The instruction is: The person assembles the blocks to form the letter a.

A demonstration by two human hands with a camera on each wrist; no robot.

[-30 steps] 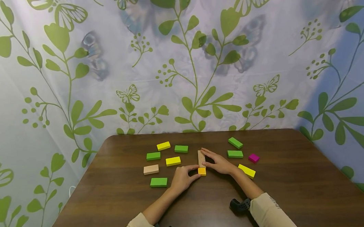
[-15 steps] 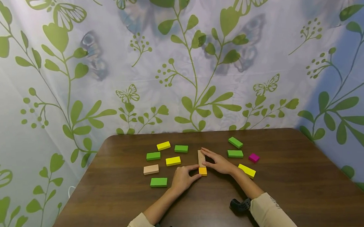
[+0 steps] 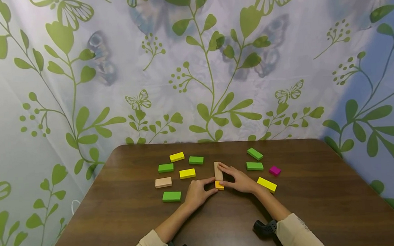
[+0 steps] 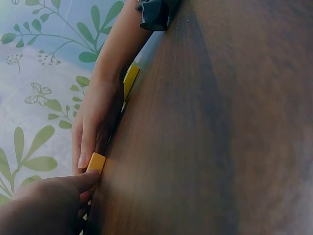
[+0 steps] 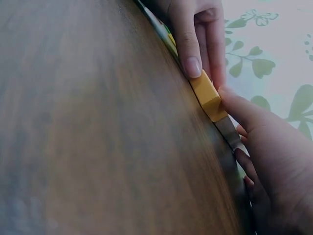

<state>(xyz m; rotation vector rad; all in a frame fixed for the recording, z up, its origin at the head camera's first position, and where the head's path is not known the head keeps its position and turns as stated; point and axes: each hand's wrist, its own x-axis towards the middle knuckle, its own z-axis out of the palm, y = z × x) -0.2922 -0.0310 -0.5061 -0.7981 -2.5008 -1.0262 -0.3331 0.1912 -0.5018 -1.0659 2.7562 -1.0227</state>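
In the head view, a small orange block lies at the near end of a long plain wooden block that points away from me. My left hand comes from the left and pinches the orange block's left end between thumb and index finger. From the right, my right hand rests its thumb on the orange block's right side. Its other fingers extend over the far part of the wooden block. The right wrist view shows both thumbs at the orange block; the wooden block is largely hidden there.
Left of my hands lie a beige block, a yellow block, a green block and several others. To the right are a magenta block, a yellow block and two green blocks. A patterned curtain hangs behind the table.
The orange block has shifted slightly right, in line with the wooden block. My right thumb has slid from the wooden block down to the orange block, while my left hand stays nearly still.
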